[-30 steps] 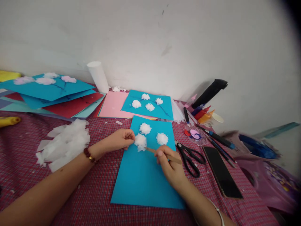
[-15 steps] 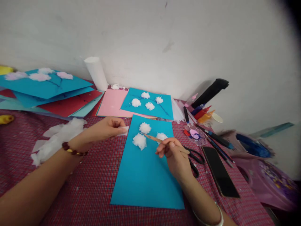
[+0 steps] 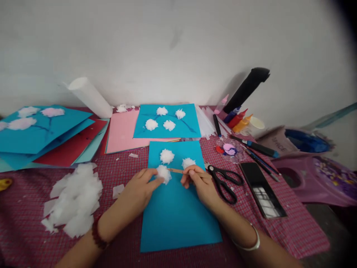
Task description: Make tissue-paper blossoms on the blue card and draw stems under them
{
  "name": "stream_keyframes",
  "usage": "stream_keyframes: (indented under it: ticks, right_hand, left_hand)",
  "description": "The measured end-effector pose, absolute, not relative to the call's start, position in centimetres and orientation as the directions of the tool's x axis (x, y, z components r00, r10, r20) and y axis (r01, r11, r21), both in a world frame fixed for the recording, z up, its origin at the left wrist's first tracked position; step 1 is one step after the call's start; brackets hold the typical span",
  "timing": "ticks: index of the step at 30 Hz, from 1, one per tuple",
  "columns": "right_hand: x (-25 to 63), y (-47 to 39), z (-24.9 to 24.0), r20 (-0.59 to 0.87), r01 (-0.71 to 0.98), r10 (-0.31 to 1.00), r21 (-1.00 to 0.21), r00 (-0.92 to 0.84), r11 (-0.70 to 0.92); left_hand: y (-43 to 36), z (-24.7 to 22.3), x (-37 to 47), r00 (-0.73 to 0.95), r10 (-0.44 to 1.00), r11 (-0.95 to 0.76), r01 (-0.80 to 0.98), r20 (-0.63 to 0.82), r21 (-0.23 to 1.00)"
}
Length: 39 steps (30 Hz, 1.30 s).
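— What has changed?
— My left hand [image 3: 141, 188] has come back from the cloth onto the blue sheet [image 3: 178, 208]; its fingertips now pinch the white tuft [image 3: 164, 173].
— And the right?
— My right hand [image 3: 199, 182] grips the brush [image 3: 176, 171], tip at that tuft. Scissors [image 3: 224, 182] lie just beside.

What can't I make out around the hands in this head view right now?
- Stick: its rear end is hidden inside the right hand.
- Tuft: the left hand covers its near-left side, so the grip is unclear.
- Phone: the screen shows only glare.
- Left elbow: cut off by the bottom edge.
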State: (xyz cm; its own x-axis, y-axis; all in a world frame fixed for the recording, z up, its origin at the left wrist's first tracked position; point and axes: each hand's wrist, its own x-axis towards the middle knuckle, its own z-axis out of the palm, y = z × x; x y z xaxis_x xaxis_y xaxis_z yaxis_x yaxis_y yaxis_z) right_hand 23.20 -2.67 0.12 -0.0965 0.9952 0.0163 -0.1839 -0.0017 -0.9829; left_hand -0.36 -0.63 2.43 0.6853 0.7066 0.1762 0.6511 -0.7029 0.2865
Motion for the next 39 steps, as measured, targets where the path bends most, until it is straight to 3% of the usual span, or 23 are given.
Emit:
stream_keyframes:
  ticks: [4,7,9,12,17,20,26,30,36,39]
  right_hand:
    - [23.4,-2.7,0.3,0.003,-0.155,0.994,-0.988,-0.113,-0.015]
    - [23.8,-2.7,0.5,0.01,-0.126,0.995,-0.992,-0.099,-0.003]
    - [24.0,-2.7,0.7,0.022,-0.094,0.995,-0.996,-0.096,0.013]
    - [24.1,-2.9,1.0,0.064,0.031,0.993,-0.997,-0.103,0.068]
    - [24.0,-3.1,1.1,0.096,0.219,0.972,-0.965,-0.214,0.143]
    - [23.9,-3.0,0.9,0.073,0.193,0.955,-0.972,-0.287,0.133]
    - [24.3,-2.6,0.9,0.089,0.051,0.994,-0.994,-0.067,0.092]
    - [24.0,-2.9,1.4,0.117,0.026,0.986,-0.992,-0.121,0.121]
    - [22.2,-2.1,3.5,0.136,0.12,0.968,-0.979,-0.212,0.164]
    - [21.0,-2.4,4.5,0.136,0.134,0.951,-0.975,-0.278,0.179]
  left_hand:
    - [-0.1,2.0,-0.9,0.685,0.718,-0.654,0.602,0.125,0.457]
    - [0.6,2.7,-1.4,0.566,0.82,-0.474,0.59,0.084,0.654]
    - [1.0,3.3,-1.1,0.454,0.891,-0.332,0.626,0.017,0.705]
    - [1.6,3.6,0.2,0.384,0.918,-0.236,0.731,-0.099,0.641]
    - [1.3,2.4,3.3,0.427,0.9,-0.346,0.818,-0.082,0.458]
    - [0.7,1.7,4.3,0.45,0.893,-0.402,0.817,-0.022,0.413]
    - [-0.1,2.7,1.9,0.484,0.875,-0.444,0.806,-0.002,0.392]
    - [-0.3,3.5,-2.4,0.466,0.885,-0.425,0.819,-0.015,0.387]
    - [2.0,4.1,-6.1,0.556,0.831,-0.497,0.716,0.031,0.49]
    - [4.5,8.6,-6.2,0.445,0.885,-0.394,0.559,0.137,0.729]
